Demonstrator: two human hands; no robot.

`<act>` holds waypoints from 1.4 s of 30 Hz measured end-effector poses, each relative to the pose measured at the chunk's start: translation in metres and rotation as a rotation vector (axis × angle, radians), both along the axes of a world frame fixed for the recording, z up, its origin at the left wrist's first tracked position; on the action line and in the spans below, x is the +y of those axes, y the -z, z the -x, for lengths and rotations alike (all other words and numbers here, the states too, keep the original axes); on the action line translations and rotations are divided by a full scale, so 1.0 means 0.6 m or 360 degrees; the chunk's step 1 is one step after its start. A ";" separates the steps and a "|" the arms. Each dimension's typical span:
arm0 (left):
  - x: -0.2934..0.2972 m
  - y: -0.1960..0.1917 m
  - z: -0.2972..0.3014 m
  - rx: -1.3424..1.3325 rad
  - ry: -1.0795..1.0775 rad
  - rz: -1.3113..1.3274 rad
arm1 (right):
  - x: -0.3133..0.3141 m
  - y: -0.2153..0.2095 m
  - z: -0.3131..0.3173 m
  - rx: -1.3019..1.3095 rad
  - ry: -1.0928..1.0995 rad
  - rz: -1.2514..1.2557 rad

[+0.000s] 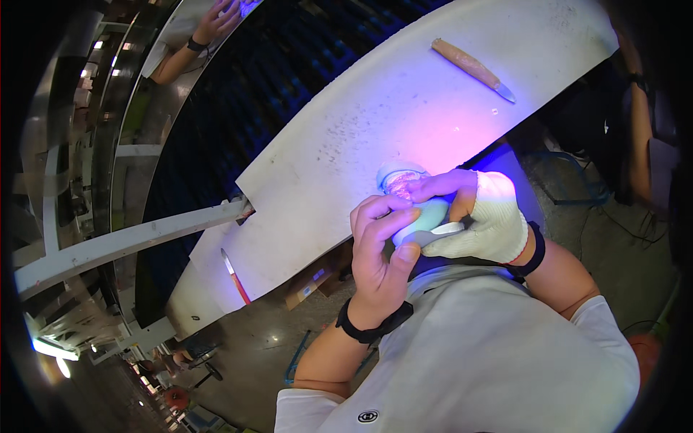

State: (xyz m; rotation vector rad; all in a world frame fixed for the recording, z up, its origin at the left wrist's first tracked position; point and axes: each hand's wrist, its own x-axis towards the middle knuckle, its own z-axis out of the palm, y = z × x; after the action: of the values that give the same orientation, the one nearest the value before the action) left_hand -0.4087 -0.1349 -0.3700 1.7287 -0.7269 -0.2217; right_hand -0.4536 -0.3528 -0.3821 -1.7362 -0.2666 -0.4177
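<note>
In front of my chest, at the near edge of a white worktable point(303, 180), my two hands meet around a pale mint-green rounded piece point(426, 220). Bare fingers and thumb of my left hand point(382, 249) pinch its left side. My right hand point(494, 220), in a white knit glove with bare fingertips, is curled against its other side. A whitish-grey flat part point(440, 232) shows between glove and green piece; I cannot tell what it is. Just beyond my fingers sits a round bluish-white thing with a shiny pinkish middle point(401, 179), partly hidden by them.
A knife with a tan handle point(473, 66) lies toward the table's far right, and a red-handled knife point(235, 278) at its left end. A pale metal beam point(137, 238) reaches the table's edge. Dark ribbed machinery point(267, 94) runs behind. Other people's arms point(177, 63) show at upper left and right.
</note>
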 end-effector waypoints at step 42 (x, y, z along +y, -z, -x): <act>0.104 -0.029 -0.043 0.0388 -0.0097 -0.0922 | 0.098 0.173 -0.037 -0.0542 0.0147 0.0566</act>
State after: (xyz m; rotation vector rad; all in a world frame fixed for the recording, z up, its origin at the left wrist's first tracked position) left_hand -0.3828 -0.0723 -0.3527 2.2146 -0.4499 -0.6375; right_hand -0.4314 -0.2943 -0.4857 -2.0251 -0.5321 -0.7723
